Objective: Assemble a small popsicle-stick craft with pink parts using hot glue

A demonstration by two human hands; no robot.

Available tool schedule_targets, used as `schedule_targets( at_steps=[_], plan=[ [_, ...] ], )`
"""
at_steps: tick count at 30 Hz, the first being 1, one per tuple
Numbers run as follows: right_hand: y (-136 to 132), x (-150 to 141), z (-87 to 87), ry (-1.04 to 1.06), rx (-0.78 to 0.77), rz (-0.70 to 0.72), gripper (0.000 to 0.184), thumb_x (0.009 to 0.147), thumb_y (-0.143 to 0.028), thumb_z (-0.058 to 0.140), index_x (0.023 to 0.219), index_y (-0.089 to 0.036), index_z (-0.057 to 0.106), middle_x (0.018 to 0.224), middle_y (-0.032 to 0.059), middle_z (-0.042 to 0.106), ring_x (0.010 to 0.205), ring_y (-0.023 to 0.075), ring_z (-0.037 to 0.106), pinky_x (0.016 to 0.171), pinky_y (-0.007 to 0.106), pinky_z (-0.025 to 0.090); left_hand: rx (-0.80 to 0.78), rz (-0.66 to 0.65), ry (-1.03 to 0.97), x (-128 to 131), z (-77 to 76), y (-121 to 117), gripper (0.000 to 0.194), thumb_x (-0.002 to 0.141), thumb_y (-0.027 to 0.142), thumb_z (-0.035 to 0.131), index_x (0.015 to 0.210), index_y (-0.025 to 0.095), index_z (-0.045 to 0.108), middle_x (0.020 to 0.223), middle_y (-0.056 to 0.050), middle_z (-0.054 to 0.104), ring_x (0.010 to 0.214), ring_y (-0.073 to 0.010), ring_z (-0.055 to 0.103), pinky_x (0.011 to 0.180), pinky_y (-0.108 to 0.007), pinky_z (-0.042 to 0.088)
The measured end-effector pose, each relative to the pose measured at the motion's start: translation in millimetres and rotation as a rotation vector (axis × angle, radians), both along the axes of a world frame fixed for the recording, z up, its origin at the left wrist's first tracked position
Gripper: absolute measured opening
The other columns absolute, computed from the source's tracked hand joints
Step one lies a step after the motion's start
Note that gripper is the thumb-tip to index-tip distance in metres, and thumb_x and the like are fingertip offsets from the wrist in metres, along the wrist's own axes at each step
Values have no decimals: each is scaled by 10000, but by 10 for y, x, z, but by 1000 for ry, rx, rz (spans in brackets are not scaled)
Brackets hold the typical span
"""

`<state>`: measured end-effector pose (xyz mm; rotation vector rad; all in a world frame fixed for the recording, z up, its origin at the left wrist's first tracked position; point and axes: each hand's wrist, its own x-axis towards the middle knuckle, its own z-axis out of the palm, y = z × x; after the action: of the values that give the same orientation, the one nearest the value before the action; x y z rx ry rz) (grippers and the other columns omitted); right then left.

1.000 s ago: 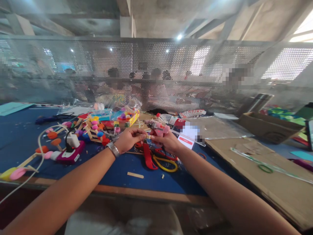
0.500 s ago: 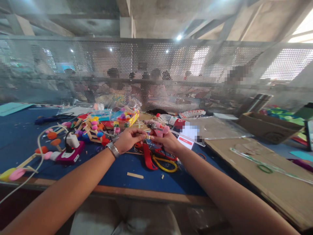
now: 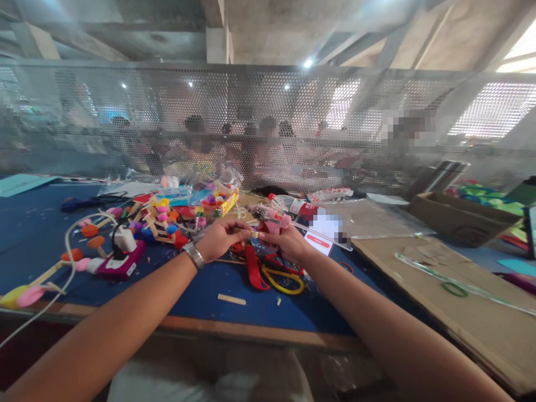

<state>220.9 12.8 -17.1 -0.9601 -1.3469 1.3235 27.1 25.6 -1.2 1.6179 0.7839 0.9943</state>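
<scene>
My left hand (image 3: 221, 239) is closed in a pinch on a small pale wooden stick piece (image 3: 253, 234). From the other side, the thumb and fingers of my right hand (image 3: 281, 240) meet at the same piece. Just behind my right hand is a pink hot glue gun (image 3: 274, 218), with a clear glue stick (image 3: 324, 234) running out to the right. Whether some right fingers also touch its handle is hidden. Below the hands lie a red-handled tool (image 3: 253, 268) and a yellow loop handle (image 3: 288, 283).
Wooden sticks with coloured pom-poms (image 3: 163, 218) crowd the left, beside a purple power strip (image 3: 121, 262) with a white plug and cable. A loose craft stick (image 3: 231, 300) lies in front. Behind are a bottle (image 3: 293, 205) and perforated screen (image 3: 251, 100); cardboard (image 3: 419, 279) covers the right.
Both hands keep nearly the same pose around the wooden piece. The view has shifted very slightly; nothing on the table has visibly moved.
</scene>
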Motion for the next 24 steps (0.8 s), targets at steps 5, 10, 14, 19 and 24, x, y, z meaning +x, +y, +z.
schedule_targets(
  at_steps=[5, 10, 14, 19, 24],
  plan=[
    [-5, 2, -2, -4, 23, -5, 446, 497, -451, 856, 769, -184, 625, 645, -18, 583, 592, 134, 523, 488, 258, 336, 10, -18, -5, 0, 2, 2, 416, 614, 452, 811, 833, 121, 686, 621, 6, 637, 528, -86, 552, 535, -218, 443],
    [-18, -5, 12, -1, 10, 3, 450, 499, -463, 852, 763, -183, 619, 629, -23, 566, 565, 119, 491, 478, 255, 324, 31, -23, 0, 0, -6, 10, 380, 646, 434, 791, 844, 128, 686, 662, -1, 654, 538, -86, 557, 547, -225, 448],
    [-16, -8, 16, -10, -7, 1, 475, 477, -467, 858, 774, -181, 621, 626, -25, 567, 562, 118, 490, 477, 252, 322, 27, -25, -3, 1, -5, 8, 376, 646, 426, 793, 840, 122, 689, 627, 5, 638, 536, -88, 553, 538, -221, 439],
    [-6, 2, 3, -18, 3, -7, 478, 488, -468, 857, 791, -176, 629, 609, -25, 568, 539, 110, 472, 482, 255, 334, 10, -17, -19, 3, -1, 5, 387, 616, 436, 810, 810, 124, 689, 607, 12, 636, 526, -84, 555, 527, -211, 435],
    [2, 3, -7, -23, 25, 1, 465, 497, -483, 850, 774, -180, 631, 634, -18, 584, 570, 124, 504, 500, 262, 360, -1, 4, -22, 7, 2, 2, 396, 595, 434, 825, 810, 130, 690, 633, 8, 656, 517, -82, 563, 513, -207, 442]
  ],
)
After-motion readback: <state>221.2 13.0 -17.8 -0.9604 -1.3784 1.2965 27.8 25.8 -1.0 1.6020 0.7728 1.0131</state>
